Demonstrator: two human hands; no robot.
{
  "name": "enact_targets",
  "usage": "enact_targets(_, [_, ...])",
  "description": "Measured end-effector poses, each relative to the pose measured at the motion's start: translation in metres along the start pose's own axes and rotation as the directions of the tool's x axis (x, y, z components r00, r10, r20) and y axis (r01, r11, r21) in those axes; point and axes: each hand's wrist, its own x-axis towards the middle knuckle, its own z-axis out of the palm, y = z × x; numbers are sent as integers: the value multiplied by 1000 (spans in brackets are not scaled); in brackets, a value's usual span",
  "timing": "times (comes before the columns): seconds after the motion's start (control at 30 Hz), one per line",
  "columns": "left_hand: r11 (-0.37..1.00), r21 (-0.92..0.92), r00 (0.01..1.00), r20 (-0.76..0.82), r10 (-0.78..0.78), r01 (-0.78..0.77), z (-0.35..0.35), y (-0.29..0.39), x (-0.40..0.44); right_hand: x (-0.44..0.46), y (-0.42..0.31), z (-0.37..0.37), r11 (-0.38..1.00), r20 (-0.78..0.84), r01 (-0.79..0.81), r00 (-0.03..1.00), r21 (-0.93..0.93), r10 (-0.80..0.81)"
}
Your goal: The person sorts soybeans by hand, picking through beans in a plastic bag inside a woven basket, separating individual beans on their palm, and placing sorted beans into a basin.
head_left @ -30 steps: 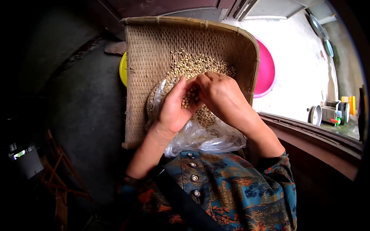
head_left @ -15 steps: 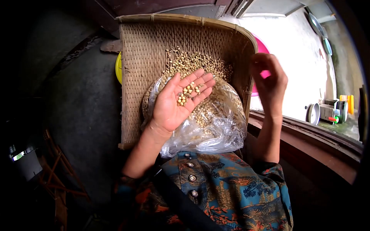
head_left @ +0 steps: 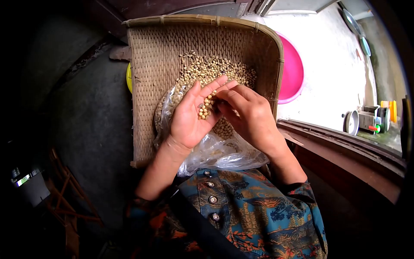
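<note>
My left hand (head_left: 184,125) lies palm up over a woven bamboo basket (head_left: 144,73), its fingers stretched out and cradling a small handful of soybeans (head_left: 204,113). From the right, my right hand (head_left: 256,118) reaches across with bent fingers at that palm. Its thumb and fingertips are pinched together among the beans; whatever is between them is hidden. Beneath both hands, a clear plastic bag (head_left: 217,157) full of pale beans rests in the basket. More loose beans (head_left: 202,67), some darker, are spread on the weave behind the bag.
A pink basin (head_left: 295,71) stands right of the basket, and a yellow rim (head_left: 129,78) shows at its left. A reddish sill (head_left: 340,157) runs along the right. Beyond it is a metal pan (head_left: 352,122). A wooden frame (head_left: 67,203) stands in shadow at lower left.
My right hand has come left and down from above the basket's right edge to the left palm. The left hand stays with its beans; the view has shifted slightly.
</note>
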Motion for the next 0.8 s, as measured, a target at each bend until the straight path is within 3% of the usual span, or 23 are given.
enact_targets(0.07, [998,57,1000,-22,8,-7,2,-2,-1,1,1,4,996,21,11,1000,-85,-9])
enact_targets(0.47, [1000,20,996,-93,-15,17,-11,-8,2,-1,9,9,987,61,42,998,-155,-33])
enact_targets(0.57, [1000,-1,992,-129,-3,3,-10,-8,2,0,8,8,996,81,-29,996,-89,36])
enact_targets(0.67, [995,-98,1000,-24,-15,13,-14,-5,2,3,4,-12,976,-4,-67,998,205,69])
enact_targets(0.7, [993,-117,1000,-27,-4,1,-13,-5,2,5,8,-18,985,-134,-10,990,171,33])
enact_targets(0.73, [991,-136,1000,-26,7,-11,-12,-5,3,7,17,-28,1000,-228,10,973,-11,-12])
enact_targets(0.77, [988,-155,999,-28,18,-22,-9,-4,3,5,30,-37,989,-315,-50,949,-141,3])
enact_targets(0.8, [980,-200,1000,-24,14,-19,-8,-3,3,8,34,-49,936,-353,-207,930,-284,98])
